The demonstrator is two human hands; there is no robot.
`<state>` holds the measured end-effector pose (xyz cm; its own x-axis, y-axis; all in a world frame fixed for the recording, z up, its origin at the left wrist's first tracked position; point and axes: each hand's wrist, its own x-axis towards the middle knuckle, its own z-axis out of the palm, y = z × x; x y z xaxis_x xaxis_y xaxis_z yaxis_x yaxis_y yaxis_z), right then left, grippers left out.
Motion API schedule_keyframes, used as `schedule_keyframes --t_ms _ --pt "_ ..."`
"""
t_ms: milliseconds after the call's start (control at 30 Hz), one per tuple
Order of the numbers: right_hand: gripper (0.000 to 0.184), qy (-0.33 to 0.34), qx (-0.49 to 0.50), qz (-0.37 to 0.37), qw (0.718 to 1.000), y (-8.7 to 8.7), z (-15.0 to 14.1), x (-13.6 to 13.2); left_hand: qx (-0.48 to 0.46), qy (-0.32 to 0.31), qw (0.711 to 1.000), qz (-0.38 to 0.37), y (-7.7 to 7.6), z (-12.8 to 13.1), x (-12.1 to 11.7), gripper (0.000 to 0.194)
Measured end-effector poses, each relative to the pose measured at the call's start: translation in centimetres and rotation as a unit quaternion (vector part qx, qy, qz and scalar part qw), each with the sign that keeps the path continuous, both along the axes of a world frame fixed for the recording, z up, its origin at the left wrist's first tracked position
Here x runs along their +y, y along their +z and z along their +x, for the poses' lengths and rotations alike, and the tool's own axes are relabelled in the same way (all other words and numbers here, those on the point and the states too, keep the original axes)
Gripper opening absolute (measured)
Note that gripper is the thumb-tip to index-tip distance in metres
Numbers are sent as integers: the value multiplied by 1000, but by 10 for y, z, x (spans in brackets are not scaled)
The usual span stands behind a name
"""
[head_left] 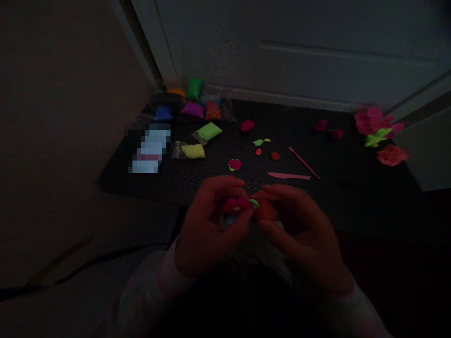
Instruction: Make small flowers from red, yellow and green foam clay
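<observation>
Grip is pinched together on both sides: left hand (214, 230) has its thumb and fingers clamped on a magenta flower (230, 205), right hand (308, 230) has an orange-red lump (265, 210) between thumb and fingers. Both pieces sit at the near edge of the counter (352, 197), fingertips of the two hands almost meeting. Containers: clear bags at the far left of the counter, bunched together, holding a green pack (194, 88), an orange pack (177, 92), a blue pack (163, 113), a purple pack (193, 110) and an orange-red pack (213, 111). Nearer, two separate clear bags: one with lime-green material (210, 131), one with yellow material (194, 150), the yellow one taking up only part of its bag. Held flower: rounded magenta lobes, small pale centre; a light-green piece (253, 203) shows between it and the lump, can't tell if it's attached to either. Lump looks smooth and rounded, partly covered by fingers. Light is dim, fine detail lost. Beyond the hands: magenta-and-green flower (234, 164), orange-red disc (275, 156), pink knife (289, 176), and pink stick (303, 163) lying aslant.
</observation>
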<state>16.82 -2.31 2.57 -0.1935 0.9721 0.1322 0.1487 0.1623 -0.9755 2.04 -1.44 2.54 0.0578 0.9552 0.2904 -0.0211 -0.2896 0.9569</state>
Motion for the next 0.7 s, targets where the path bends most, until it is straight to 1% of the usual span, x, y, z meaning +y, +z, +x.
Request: schedule_keyframes --t_ms 100,167,233,367,500,600,700 --pt "42 3 -3 0 1000 0 0 1 52 13 998 16 0 -2 0 38" --pt "42 5 -5 0 1000 0 1 1 66 19 997 29 0 -3 0 39" --pt "43 7 -4 -2 1000 0 1 1 55 13 998 17 1 -3 0 38" --pt "43 16 11 -14 1000 -1 2 1 -3 -9 998 -57 4 -3 0 33" --pt "42 18 14 -20 1000 -1 3 1 -63 -14 995 -69 4 -2 1 33" --pt "42 16 13 -16 1000 -1 3 1 -60 -1 996 -70 4 -2 1 32" --pt "42 14 8 -13 1000 0 3 2 -15 9 998 -65 5 -2 1 32"
